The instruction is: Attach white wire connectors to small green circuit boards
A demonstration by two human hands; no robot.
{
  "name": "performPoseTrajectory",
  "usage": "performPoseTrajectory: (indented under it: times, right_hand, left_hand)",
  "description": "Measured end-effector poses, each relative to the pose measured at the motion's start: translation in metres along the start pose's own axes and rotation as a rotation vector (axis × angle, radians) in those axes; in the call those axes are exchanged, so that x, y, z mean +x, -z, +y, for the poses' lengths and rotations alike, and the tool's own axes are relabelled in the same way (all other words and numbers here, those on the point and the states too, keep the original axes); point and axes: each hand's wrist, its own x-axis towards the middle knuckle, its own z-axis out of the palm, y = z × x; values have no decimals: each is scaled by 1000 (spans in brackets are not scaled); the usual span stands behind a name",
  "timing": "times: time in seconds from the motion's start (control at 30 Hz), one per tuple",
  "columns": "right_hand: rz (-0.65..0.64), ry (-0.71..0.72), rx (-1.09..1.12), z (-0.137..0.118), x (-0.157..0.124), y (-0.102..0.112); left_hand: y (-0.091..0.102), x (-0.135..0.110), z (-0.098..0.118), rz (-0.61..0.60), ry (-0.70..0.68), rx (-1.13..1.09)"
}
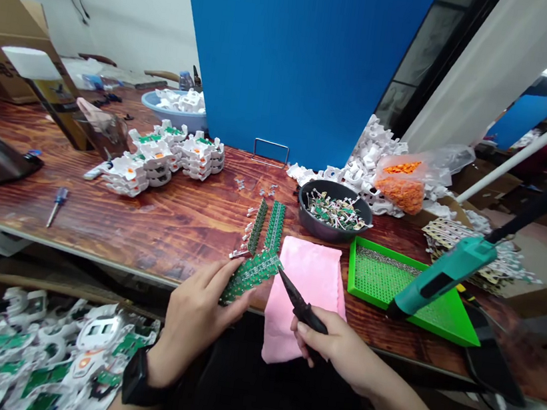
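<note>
My left hand (204, 307), with a dark watch on its wrist, grips a green circuit board panel (250, 274) between thumb and fingers, tilted at the table's front edge. In my right hand (329, 340) is a pair of long-nose pliers (298, 300), its dark tip at the panel's right end. Whether the jaws bite the board is too small to tell. Just beyond the panel, a strip of green boards (275, 225) lies beside a second strip (257, 226) with small white parts along it. A pink cloth (312, 271) lies under the pliers and hangs over the edge.
A dark bowl (308, 219) of wired parts stands behind the cloth. To its right are a green tray (368, 288) and a teal electric screwdriver (446, 275). Stacked white housings (202, 155) and a small screwdriver (57, 205) lie left. A box of housings (100, 330) sits lower left.
</note>
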Motion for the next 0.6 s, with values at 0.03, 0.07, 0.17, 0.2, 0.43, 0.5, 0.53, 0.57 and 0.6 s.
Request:
performPoseTrajectory:
  times: [0.03,0.07,0.17,0.2,0.43,0.5,0.53,0.57,0.6]
  right_hand:
    - [-26,-6,62,0,-1,0]
    - [-40,-18,117,-1,-1,2]
    - [3,-62,280,-9,3,15]
    - [30,-63,344,-14,8,24]
    - [76,-44,653,-43,45,81]
    - [69,-98,625,-37,42,74]
    - [62,-118,590,-32,38,67]
    - [58,-131,542,-27,32,57]
    - [53,-143,481,-22,26,47]
  left_hand:
    - [-2,-1,-1,-6,8,-10]
    - [-3,-1,-2,-11,18,-17]
    - [-7,-4,-4,-8,57,-19]
    - [-7,-4,-5,-1,68,-13]
    - [-4,-2,-9,34,58,32]
    - [-3,-2,-10,38,53,59]
    - [-3,-1,-10,37,51,70]
    - [-2,-1,-9,34,49,76]
    - [-2,0,-8,28,49,80]
